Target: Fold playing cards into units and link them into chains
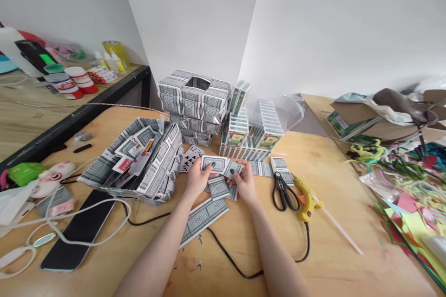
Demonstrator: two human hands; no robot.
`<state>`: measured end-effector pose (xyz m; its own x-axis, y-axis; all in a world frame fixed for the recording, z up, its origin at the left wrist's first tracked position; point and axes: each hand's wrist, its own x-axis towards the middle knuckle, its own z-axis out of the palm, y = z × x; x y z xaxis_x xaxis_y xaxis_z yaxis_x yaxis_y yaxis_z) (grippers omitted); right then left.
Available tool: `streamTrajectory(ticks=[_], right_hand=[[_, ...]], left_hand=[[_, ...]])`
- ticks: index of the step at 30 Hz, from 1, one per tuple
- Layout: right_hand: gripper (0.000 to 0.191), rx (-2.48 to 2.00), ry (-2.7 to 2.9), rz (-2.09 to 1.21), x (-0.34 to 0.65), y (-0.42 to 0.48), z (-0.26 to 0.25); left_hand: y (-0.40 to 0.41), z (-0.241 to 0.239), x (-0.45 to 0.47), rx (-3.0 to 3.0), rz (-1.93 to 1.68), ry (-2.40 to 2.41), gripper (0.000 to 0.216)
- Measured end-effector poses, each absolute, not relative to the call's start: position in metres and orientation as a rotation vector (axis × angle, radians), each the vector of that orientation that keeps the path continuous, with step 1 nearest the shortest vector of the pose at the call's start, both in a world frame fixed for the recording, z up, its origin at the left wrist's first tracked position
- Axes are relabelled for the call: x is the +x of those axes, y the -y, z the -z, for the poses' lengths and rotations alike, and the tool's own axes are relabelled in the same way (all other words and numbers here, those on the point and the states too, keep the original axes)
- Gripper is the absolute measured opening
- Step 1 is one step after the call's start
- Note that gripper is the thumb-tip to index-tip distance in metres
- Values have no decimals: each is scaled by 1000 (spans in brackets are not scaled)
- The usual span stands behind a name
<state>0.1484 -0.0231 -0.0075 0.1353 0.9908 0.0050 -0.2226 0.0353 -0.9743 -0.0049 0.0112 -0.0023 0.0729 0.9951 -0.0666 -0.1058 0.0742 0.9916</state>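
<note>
Between my two hands is a playing card piece (215, 165) with a grey patterned back. My left hand (199, 177) pinches its left end, thumb on top. At the right end, my right hand (244, 180) grips a smaller folded card part (232, 168); whether the two are joined I cannot tell. Just beneath lie more folded cards (219, 189), partly hidden by my fingers. A long strip of joined cards (204, 219) rests by my left forearm. Face-up cards (188, 160) lie left of my left hand.
A box woven from cards (167, 167) holds loose cards at left; stacked card boxes (195, 97) stand behind. Card packs (270, 125) are piled at the back. Black scissors (284, 193) and a yellow glue gun (308, 199) lie right, its cord crossing below my hands. A phone (78, 232) lies left.
</note>
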Motion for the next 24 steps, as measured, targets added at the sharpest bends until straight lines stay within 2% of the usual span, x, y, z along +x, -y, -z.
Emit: streamTrajectory(ticks=[7,24], right_hand=[[40,-1131,1020,-1175,150,24,9],[31,-1202,1144,-1174,155,27,4]], left_hand=[[-6,-11,-4,1257,-1047,-1170,13],[-8,-5,-13,1438,-866,-1183,9]])
